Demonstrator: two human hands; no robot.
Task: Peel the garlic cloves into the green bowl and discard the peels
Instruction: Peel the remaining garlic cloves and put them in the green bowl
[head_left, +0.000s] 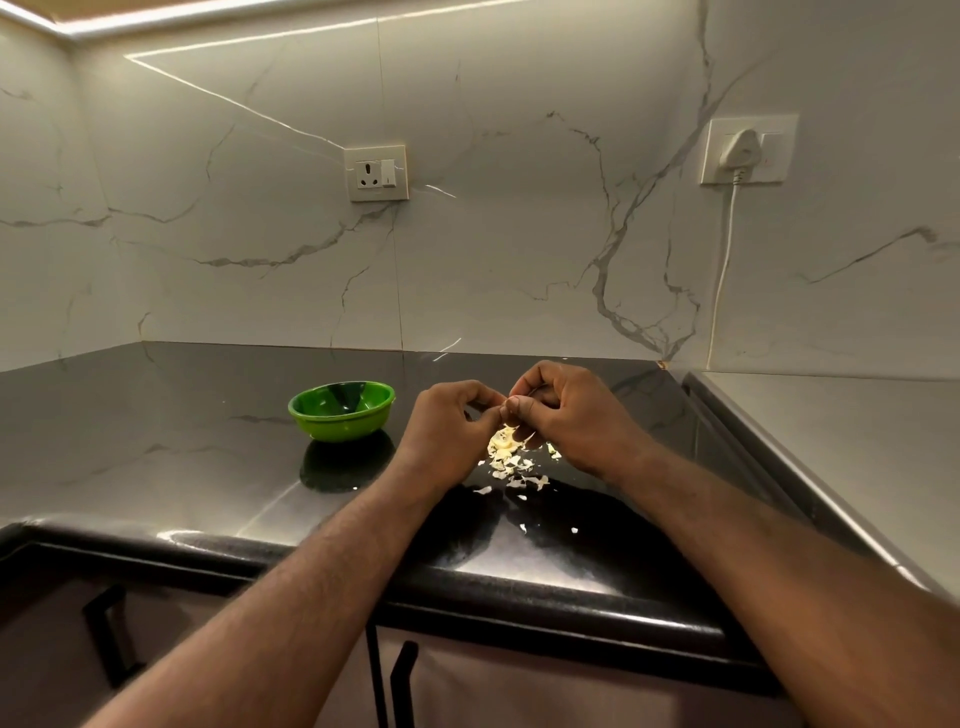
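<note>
Left hand (447, 422) and right hand (569, 415) pinch a garlic clove (512, 402) between their grips, above the peels (511, 460).

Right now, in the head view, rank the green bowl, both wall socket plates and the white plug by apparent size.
1. Right socket plate and green bowl: look alike, and the bowl is nearer, so unranked.
2. Left socket plate.
3. White plug.

Fingertips (511, 406) hide clove; forearms (311, 597) cropped
</note>
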